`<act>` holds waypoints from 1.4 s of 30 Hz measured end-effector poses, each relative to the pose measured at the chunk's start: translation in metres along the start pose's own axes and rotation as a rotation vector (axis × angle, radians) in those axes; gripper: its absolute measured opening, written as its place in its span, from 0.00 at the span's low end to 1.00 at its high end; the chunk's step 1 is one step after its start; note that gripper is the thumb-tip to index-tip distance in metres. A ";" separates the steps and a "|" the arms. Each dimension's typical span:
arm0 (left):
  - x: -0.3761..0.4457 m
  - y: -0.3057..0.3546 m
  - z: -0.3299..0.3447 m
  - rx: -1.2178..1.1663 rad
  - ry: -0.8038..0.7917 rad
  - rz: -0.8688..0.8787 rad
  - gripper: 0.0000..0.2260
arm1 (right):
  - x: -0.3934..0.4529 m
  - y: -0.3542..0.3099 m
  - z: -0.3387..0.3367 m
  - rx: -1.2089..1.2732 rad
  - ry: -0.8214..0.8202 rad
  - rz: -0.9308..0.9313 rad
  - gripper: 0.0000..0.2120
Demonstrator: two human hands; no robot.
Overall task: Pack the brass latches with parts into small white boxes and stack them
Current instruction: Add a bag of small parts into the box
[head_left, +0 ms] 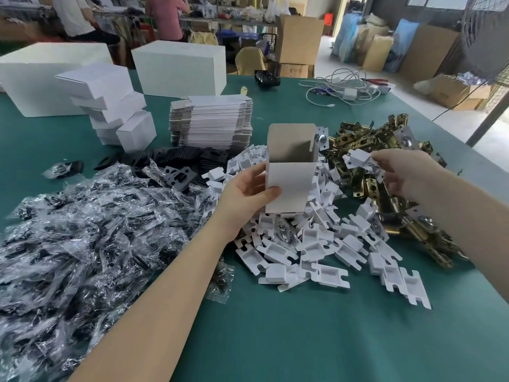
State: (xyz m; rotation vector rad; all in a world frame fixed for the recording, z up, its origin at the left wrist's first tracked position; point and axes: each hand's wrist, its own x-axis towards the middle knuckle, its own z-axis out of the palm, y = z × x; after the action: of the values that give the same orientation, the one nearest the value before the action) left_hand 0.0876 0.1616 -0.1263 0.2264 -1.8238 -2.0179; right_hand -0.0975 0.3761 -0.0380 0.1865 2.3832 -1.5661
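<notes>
Item in hand: we grip one small white box (289,172) upright in our left hand (248,193), flap open to receive, while our right hand (405,172) pinches a white insert (358,159) with metal part above the brass latches (366,144) heap, ready for loading.

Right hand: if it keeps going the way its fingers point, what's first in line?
Probably the open box held in the left hand. The right hand, holding a white tray, points left toward it; depth is unclear from one view.
</notes>
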 end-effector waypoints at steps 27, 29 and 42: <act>-0.003 0.003 0.002 0.025 -0.001 -0.011 0.26 | 0.001 -0.001 0.039 -0.463 -0.006 -0.310 0.07; -0.003 0.003 0.002 0.016 -0.003 -0.004 0.26 | 0.000 0.002 0.044 -0.476 -0.023 -0.344 0.06; -0.002 0.004 0.003 0.019 -0.001 -0.005 0.23 | -0.034 -0.001 0.046 -1.093 -0.124 -0.785 0.20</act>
State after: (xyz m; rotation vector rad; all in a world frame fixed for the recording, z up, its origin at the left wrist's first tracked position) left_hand 0.0895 0.1646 -0.1222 0.2356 -1.8459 -2.0053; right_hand -0.0582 0.3350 -0.0436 -1.1114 2.9468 -0.1922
